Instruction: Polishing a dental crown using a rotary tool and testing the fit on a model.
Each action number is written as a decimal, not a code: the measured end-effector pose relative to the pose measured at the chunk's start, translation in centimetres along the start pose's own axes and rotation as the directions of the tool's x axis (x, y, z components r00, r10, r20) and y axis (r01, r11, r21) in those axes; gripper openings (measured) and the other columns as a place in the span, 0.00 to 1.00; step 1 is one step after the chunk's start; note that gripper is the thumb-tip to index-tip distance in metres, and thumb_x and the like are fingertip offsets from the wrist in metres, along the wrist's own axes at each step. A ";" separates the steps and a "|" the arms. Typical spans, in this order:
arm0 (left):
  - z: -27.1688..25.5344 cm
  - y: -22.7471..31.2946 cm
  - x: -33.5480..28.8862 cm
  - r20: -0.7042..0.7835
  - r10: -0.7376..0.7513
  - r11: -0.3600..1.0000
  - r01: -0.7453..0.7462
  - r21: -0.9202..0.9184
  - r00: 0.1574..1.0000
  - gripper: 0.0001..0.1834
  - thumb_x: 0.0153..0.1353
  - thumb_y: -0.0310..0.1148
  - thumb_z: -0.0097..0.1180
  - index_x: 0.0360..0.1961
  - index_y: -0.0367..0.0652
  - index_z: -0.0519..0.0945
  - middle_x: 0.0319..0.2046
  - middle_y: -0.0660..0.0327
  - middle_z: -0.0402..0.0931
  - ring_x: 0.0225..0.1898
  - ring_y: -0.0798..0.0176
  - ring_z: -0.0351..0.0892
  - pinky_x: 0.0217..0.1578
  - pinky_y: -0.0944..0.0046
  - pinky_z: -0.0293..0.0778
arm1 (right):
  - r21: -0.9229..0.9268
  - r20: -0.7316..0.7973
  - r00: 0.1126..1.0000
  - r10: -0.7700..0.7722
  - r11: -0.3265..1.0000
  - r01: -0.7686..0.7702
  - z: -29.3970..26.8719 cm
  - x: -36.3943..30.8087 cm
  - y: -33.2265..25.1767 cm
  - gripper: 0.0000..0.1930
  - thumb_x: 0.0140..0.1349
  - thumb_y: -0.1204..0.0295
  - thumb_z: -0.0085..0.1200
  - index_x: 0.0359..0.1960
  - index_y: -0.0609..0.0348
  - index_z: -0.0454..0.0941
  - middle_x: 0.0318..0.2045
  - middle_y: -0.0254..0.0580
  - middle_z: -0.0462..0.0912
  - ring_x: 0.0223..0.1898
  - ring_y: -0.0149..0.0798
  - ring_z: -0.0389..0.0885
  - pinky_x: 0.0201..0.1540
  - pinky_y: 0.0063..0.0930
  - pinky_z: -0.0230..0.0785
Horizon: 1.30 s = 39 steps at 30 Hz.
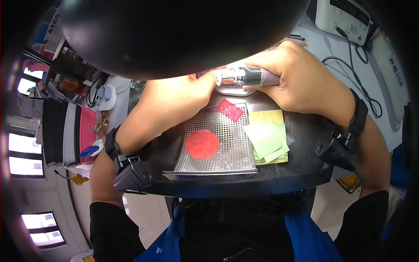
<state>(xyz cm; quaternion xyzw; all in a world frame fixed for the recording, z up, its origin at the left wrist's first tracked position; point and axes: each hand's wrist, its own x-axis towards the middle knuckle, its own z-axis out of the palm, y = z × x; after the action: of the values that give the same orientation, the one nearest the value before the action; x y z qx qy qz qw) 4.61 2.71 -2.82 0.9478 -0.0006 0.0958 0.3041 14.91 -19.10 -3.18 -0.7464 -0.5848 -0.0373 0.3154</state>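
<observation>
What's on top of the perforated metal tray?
On the perforated metal tray lie a red octagonal piece and, toward its far end, a smaller red rectangular piece. The surface beneath both is covered, and the left hand seems to hide the far left corner.

A pale wall point(35, 194) runs down the side at 8 o'clock. It carries dark-framed windows: one at 9 o'clock point(26, 154), another at 8 point(43, 229), and a third, partly hidden by clutter, between 9 and 10 point(29, 79). Their panes glow white (too bright to see through). Light-coloured floor point(150, 212) shows at 7 and 4 o'clock. A black worktop point(301, 133) with a curved front edge fills the middle; a pale desk point(321, 46) lies at 2 o'clock. White light is brightest toward 12.
</observation>
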 end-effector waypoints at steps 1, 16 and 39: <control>-0.3 0.1 0.3 0.001 -0.001 1.000 0.001 0.002 1.000 0.07 0.59 0.24 0.70 0.39 0.38 0.88 0.33 0.62 0.85 0.39 0.68 0.83 0.42 0.67 0.78 | -0.034 -0.008 1.000 -0.015 0.999 0.014 0.0 0.0 0.0 0.07 0.51 0.77 0.59 0.33 0.56 0.84 0.28 0.52 0.85 0.33 0.57 0.83 0.37 0.44 0.74; -1.6 -1.3 -2.6 0.071 0.195 0.804 -0.117 -0.583 0.978 0.15 0.69 0.28 0.63 0.54 0.33 0.85 0.49 0.53 0.87 0.50 0.62 0.85 0.54 0.63 0.79 | -0.263 -0.044 0.985 -0.166 0.953 0.149 -1.8 -0.9 0.2 0.16 0.43 0.80 0.65 0.38 0.55 0.86 0.26 0.43 0.85 0.28 0.47 0.84 0.37 0.35 0.79; -1.6 0.4 -4.0 0.203 0.237 0.390 0.098 -0.916 0.950 0.14 0.75 0.29 0.55 0.53 0.29 0.84 0.49 0.51 0.87 0.50 0.66 0.84 0.55 0.65 0.78 | -0.289 -0.157 0.916 -0.369 0.904 0.315 -2.7 -0.9 0.1 0.16 0.41 0.77 0.69 0.35 0.62 0.83 0.27 0.44 0.86 0.27 0.45 0.86 0.28 0.31 0.75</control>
<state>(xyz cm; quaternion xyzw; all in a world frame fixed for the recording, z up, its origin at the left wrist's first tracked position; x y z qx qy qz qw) 0.36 3.13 -2.04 0.6240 -0.1394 -0.0530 0.7670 15.55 -21.24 -1.47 -0.6583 -0.6610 -0.2457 0.2633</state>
